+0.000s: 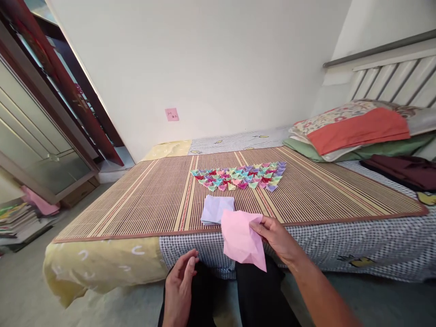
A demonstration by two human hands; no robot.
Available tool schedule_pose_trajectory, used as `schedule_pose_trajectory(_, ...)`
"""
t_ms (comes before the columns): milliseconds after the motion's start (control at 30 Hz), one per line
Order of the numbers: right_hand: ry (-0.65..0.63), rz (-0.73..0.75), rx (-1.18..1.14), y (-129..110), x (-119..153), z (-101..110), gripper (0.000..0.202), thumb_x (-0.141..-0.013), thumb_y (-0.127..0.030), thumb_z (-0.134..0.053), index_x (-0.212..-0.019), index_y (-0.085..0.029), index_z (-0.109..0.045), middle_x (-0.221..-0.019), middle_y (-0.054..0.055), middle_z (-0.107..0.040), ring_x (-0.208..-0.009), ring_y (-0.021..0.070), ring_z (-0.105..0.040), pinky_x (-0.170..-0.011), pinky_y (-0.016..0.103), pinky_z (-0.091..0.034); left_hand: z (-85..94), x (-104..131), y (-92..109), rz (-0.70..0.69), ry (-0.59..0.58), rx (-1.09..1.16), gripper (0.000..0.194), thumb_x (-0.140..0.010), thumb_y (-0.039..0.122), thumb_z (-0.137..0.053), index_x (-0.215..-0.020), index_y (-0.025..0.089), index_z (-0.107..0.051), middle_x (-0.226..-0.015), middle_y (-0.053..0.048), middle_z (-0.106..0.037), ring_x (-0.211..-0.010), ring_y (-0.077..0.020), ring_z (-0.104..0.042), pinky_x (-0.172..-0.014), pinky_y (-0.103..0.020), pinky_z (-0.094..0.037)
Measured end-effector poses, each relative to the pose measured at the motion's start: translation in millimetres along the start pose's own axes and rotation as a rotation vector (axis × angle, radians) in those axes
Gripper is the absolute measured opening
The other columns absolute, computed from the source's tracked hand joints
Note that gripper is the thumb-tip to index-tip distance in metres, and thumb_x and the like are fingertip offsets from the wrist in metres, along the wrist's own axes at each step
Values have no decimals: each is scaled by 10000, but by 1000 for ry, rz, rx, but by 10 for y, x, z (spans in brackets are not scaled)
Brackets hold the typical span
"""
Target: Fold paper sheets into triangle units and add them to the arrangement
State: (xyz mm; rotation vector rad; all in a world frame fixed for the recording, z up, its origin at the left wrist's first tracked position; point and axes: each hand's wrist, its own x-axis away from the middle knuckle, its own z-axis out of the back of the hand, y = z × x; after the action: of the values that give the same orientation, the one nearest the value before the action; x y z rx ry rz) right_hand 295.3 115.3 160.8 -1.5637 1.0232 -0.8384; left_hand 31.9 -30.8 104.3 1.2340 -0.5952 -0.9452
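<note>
Pink paper (242, 240) pinched in right hand (277, 238); left hand (180, 284) empty.

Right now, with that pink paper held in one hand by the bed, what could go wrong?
1. The right hand pinches the pink paper at one edge only; the left hand is off it, so the sheet may droop or crease.
2. The lilac paper stack lies near the bamboo mat's front edge; a brush might push it off.
3. The folded paper pieces sit loose in close rows; a reach across could scatter them.
</note>
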Motion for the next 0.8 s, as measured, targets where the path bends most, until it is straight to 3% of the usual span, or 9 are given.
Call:
schedule_pose_trajectory(67,-21,-29,-29,-57,144,8,420,-734,-563,-874,-919,-195,-792,-833,46,-795,-727,213,-719,-693,323,-567,-79,-46,262,74,-90,130,596,-881,670,-626,-1179,175,-770,-1217,-168,-785,-953,-326,-771,-702,-393,-601)
schedule_pose_trajectory(167,-51,-49,-69,-131,324,-8,405,-759,-552,-862,-932,-193,-791,-839,46,-791,-718,204,-711,-669,303,-551,-212,-111,560,139,-217,303,579,-845,629,-710,-1188,169,-781,-1219,-187,-787,-1206,-360,-692,-943,-455,-548)
schedule_pose_trajectory(233,-73,-46,-98,-177,419,-36,399,-770,-554,-856,-935,-196,-788,-851,48,-791,-751,205,-718,-687,296,-551,-317,-105,694,160,-367,431,547,-813,561,-779,-1192,167,-787,-1245,-184,-779,-1268,-365,-657,-1069,-494,-475)
schedule_pose_trajectory(367,-121,-46,-140,-273,566,-75,408,-789,-546,-845,-978,-191,-781,-927,74,-796,-826,234,-736,-741,329,-569,-519,42,851,205,-579,652,472,-751,377,-879,-1148,133,-807,-1135,-169,-814,-1083,-347,-740,-1002,-466,-527)
schedule_pose_trajectory(433,-155,-22,-142,-313,626,-66,399,-829,-520,-821,-1038,-184,-779,-956,83,-794,-841,238,-734,-754,338,-568,-583,141,898,264,-565,729,416,-737,333,-899,-1084,119,-822,-1035,-162,-831,-1001,-336,-763,-935,-444,-564)
schedule_pose_trajectory(567,-197,83,20,-342,731,-20,366,-825,-441,-842,-1066,-172,-786,-965,72,-783,-866,238,-713,-773,331,-550,-623,278,975,274,-413,793,373,-735,321,-915,-1049,140,-825,-946,-122,-836,-895,-298,-778,-833,-397,-599)
schedule_pose_trajectory(800,-44,137,122,-368,883,-61,249,-858,-395,-785,-984,-181,-802,-825,23,-728,-761,194,-632,-661,283,-482,-557,348,1049,117,-388,655,282,-802,375,-868,-985,161,-846,-858,-87,-822,-824,-260,-759,-770,-344,-594)
